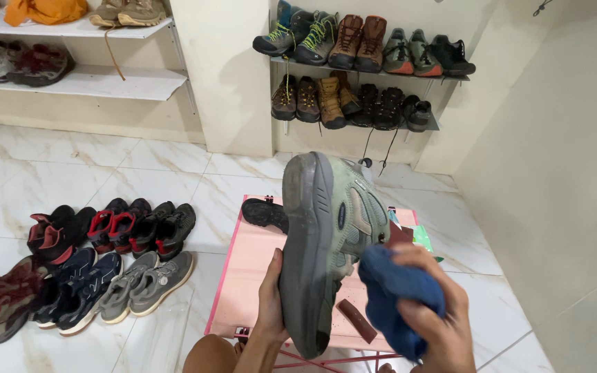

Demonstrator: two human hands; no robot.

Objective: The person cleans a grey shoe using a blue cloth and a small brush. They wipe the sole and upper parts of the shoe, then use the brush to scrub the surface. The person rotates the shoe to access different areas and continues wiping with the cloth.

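My left hand (269,297) grips the heel end of a grey-green shoe (333,228), held on its side with the grey sole facing left. My right hand (437,318) is closed around a blue cloth (395,290), which presses against the shoe's upper near the heel. Both hands are above a small pink table (247,276). A dark shoe (264,213) lies at the table's far left corner. A brown strip (356,320) rests on the table under the shoe.
Several pairs of shoes (105,262) stand in rows on the white tiled floor at left. Wall racks (361,69) hold more shoes at the back, and white shelves (105,83) at the upper left. A green item (421,238) lies on the table's right side. My knee (209,356) shows below.
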